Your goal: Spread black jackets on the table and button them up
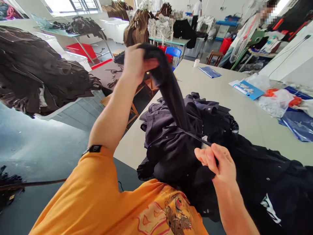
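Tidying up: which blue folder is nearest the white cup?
The dark blue folder, near the white cup; the brighter blue folder lies farther off, by plastic bags.

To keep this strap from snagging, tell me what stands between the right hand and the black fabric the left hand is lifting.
Nothing visible blocks it. The thin black strap pinched by the right hand runs across to the hanging black fabric held in the left hand, passing over the bunched dark shirt.

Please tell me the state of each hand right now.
Left hand: closed, gripping a long black fabric sleeve.
Right hand: closed, pinching a thin black strap.
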`<state>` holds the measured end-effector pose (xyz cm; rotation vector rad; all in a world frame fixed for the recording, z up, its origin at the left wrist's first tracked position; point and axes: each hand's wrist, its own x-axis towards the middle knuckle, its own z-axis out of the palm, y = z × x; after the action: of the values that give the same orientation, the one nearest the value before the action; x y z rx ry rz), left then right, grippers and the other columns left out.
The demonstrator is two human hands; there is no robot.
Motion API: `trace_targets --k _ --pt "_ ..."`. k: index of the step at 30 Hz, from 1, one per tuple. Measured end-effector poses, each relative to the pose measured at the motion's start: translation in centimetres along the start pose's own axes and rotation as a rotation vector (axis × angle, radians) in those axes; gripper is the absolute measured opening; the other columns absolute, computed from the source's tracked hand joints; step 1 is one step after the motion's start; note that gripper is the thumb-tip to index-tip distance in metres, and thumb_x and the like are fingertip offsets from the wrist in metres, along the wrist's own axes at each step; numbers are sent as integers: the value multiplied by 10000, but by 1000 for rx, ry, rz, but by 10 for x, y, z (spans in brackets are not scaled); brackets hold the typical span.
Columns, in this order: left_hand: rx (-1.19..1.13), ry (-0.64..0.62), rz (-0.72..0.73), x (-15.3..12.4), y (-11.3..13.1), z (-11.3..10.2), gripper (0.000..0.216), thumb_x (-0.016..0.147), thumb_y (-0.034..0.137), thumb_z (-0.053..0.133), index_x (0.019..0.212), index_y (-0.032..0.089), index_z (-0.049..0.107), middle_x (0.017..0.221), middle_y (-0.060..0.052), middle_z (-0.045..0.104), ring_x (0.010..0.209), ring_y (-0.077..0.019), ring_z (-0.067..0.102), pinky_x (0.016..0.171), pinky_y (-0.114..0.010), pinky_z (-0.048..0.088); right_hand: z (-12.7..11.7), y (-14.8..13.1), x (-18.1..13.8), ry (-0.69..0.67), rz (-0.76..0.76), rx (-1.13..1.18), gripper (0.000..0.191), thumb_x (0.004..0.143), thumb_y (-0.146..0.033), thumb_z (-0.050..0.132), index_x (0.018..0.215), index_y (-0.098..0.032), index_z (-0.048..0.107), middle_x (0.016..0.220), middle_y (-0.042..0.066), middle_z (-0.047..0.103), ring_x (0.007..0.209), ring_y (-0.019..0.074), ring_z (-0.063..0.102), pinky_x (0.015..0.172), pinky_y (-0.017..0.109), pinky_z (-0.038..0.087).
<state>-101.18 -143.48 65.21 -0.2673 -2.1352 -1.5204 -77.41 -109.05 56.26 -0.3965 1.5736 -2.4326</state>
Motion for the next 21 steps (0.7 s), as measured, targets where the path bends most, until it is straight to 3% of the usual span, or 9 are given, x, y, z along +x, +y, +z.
trace_targets --k 2,4,5,8,10,13,16,19,21 --pt "-32 -21 -30 -15 12 31 280 938 113 586 1209 179 551 1158 -55 676 1144 -206 663 928 -372 531 4 -10 9 11 -41 -9 478 1016 -423 564 583 -223 591 309 -63 340 380 92 206 556 328 292" --pt "-28 -4 144 -64 18 67 472 886 38 554 1332 177 488 1349 -76 583 1272 -163 568 1003 -309 484 4 -17 21 37 -51 -37 476 1021 -425 554 591 -225 597 305 -61 340 379 95 215 555 326 294" --pt "-27 -49 245 -96 18 83 453 895 31 498 1330 160 501 1317 -82 599 1211 -156 599 1002 -308 491 3 -19 28 43 -46 -62 467 1020 -433 559 605 -225 608 305 -61 348 378 95 220 553 323 296" --pt "100 -499 295 -187 2 118 337 912 100 532 1229 182 607 1188 -70 671 1082 -185 655 936 -301 520 -6 -18 48 8 11 -183 442 993 -485 606 643 -218 646 322 -49 401 386 98 285 551 316 313" --pt "288 -670 225 -222 -22 127 293 907 139 586 1192 178 640 1173 -95 675 1098 -230 645 980 -361 494 -14 -13 59 -3 77 -260 445 964 -518 641 643 -208 651 337 -37 422 407 111 342 542 309 320" --pt "469 -685 123 -234 -61 125 176 953 196 570 1089 173 680 1125 -109 681 1117 -252 624 1063 -421 410 -29 -4 65 39 167 -310 458 941 -543 656 634 -205 631 349 -37 408 432 126 385 525 296 334" --pt "312 -683 80 -223 -85 111 210 993 284 537 896 178 690 971 -75 702 997 -211 641 1031 -364 406 -49 9 64 64 221 -363 475 936 -598 625 684 -196 656 476 2 541 521 161 515 585 318 437" --pt "65 -665 -38 -220 -78 99 393 1020 383 462 740 165 633 787 -51 668 795 -171 619 855 -293 457 -69 34 65 123 184 -464 459 957 -605 548 854 -192 718 832 82 727 791 233 669 746 375 535" --pt "-50 -675 -151 -223 -56 95 473 1037 440 381 730 158 606 709 -34 626 676 -147 565 702 -261 442 -76 57 68 134 112 -650 348 955 -501 549 1011 -208 728 1053 89 741 995 261 676 900 415 536"
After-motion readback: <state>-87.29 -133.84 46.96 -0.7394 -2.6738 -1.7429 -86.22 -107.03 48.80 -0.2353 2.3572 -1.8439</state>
